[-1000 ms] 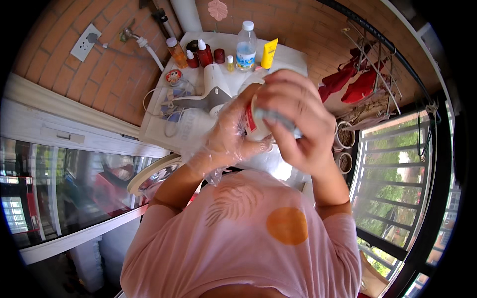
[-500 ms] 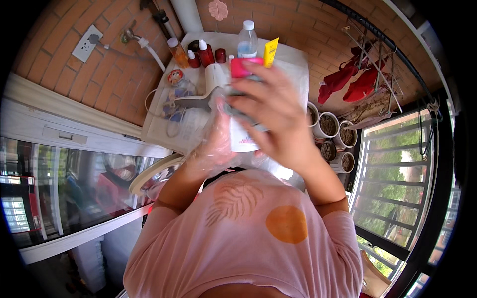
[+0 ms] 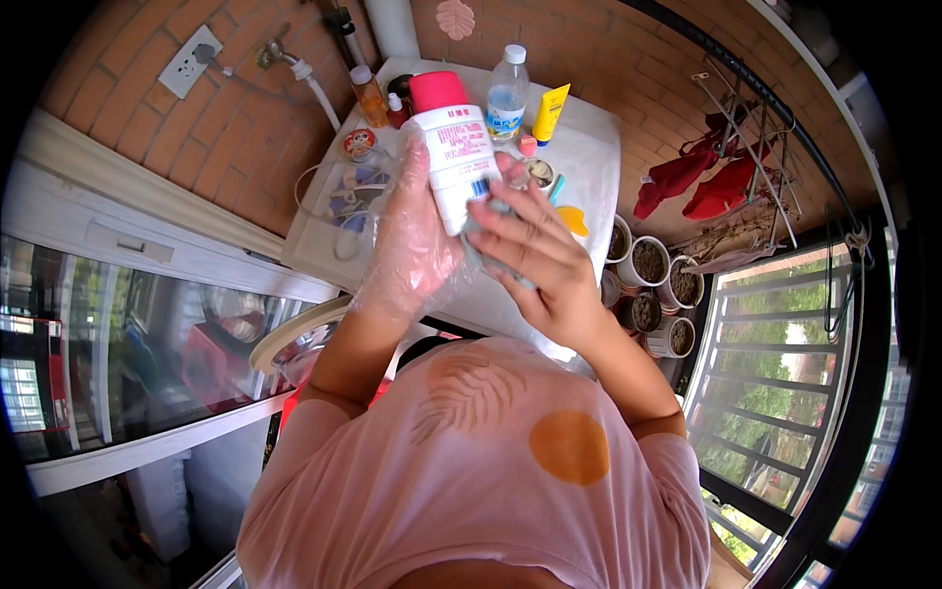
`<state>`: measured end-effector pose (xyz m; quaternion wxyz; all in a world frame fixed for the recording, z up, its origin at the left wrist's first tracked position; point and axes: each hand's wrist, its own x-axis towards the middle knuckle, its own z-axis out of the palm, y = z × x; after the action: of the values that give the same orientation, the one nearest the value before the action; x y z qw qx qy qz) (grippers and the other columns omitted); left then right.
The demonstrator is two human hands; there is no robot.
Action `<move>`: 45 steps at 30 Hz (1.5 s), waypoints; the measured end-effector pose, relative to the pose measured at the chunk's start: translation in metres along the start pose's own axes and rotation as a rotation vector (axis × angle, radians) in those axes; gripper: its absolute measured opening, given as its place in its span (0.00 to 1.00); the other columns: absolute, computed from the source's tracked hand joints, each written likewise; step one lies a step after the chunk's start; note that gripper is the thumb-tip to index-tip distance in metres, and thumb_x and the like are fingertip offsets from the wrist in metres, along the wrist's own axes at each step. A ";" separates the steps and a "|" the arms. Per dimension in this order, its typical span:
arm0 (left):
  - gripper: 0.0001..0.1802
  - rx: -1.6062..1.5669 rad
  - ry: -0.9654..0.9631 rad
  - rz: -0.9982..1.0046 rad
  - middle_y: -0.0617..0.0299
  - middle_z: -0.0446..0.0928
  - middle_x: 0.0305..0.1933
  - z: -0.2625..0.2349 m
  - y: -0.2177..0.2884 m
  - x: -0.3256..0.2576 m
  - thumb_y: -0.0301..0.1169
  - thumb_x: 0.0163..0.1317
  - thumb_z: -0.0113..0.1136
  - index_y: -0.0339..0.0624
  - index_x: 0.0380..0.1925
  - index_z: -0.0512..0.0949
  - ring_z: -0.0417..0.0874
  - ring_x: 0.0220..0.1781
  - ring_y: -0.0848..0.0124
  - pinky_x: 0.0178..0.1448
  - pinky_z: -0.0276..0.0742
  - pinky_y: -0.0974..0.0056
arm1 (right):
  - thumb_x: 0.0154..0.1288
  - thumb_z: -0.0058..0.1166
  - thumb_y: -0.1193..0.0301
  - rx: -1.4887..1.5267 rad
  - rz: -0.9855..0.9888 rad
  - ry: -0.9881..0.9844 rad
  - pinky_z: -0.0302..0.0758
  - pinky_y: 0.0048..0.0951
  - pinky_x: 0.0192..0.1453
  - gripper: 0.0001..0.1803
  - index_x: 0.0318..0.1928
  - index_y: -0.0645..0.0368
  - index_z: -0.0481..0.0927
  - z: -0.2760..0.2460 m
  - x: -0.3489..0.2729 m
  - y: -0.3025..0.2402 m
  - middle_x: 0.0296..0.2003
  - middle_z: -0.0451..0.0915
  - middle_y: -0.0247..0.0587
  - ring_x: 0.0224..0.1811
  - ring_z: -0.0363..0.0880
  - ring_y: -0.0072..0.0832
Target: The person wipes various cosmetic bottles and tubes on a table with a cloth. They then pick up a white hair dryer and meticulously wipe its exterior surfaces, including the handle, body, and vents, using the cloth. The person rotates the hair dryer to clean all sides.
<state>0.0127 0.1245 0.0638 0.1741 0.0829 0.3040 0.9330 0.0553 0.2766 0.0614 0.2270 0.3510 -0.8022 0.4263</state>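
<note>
My left hand [image 3: 407, 236], in a clear plastic glove, is closed around a white bottle [image 3: 461, 147] with a bright pink cap [image 3: 438, 90]. It holds the bottle above the table, cap end pointing away from me and tilted a little left. My bare right hand [image 3: 540, 260] is at the bottle's lower right end, its fingers curled over a greyish cloth [image 3: 476, 257]. The cloth is mostly hidden behind the fingers and slightly blurred.
On the white-covered table [image 3: 589, 133] stand a clear water bottle [image 3: 505, 108], a yellow tube [image 3: 550, 116], an amber bottle [image 3: 369, 98] and a small red bottle [image 3: 397, 111]. A jar with a patterned lid [image 3: 360, 144] is at left. Potted soil [image 3: 648, 260] sits beyond the right edge.
The white bottle has come up into clear view, its cap now further left and away from me. My right hand has slid from over the cap down to the bottle's lower end.
</note>
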 end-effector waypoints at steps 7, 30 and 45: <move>0.22 -0.183 0.035 -0.047 0.56 0.73 0.48 -0.003 -0.004 0.004 0.46 0.68 0.45 0.41 0.52 0.67 0.76 0.51 0.62 0.57 0.72 0.58 | 0.43 0.58 0.81 -0.111 -0.169 0.230 0.66 0.44 0.62 0.19 0.41 0.59 0.82 -0.006 0.006 -0.001 0.50 0.77 0.44 0.59 0.70 0.44; 0.28 0.791 -0.101 -0.069 0.61 0.70 0.55 -0.028 -0.006 -0.011 0.25 0.61 0.56 0.36 0.61 0.61 0.70 0.56 0.74 0.62 0.64 0.67 | 0.54 0.65 0.71 0.401 0.396 -0.187 0.69 0.25 0.53 0.18 0.45 0.62 0.79 -0.058 0.058 0.043 0.38 0.78 0.36 0.43 0.73 0.23; 0.20 0.670 -0.112 0.144 0.61 0.72 0.49 -0.104 0.112 0.074 0.22 0.59 0.58 0.39 0.52 0.68 0.74 0.50 0.75 0.53 0.73 0.71 | 0.59 0.60 0.66 -0.145 0.382 0.304 0.72 0.21 0.31 0.20 0.49 0.64 0.77 -0.089 0.255 0.004 0.29 0.79 0.35 0.26 0.74 0.16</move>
<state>-0.1134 0.0121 0.0506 0.0875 0.2079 0.5767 0.7852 -0.1076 0.2589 0.2763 0.2848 0.1076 -0.8391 0.4509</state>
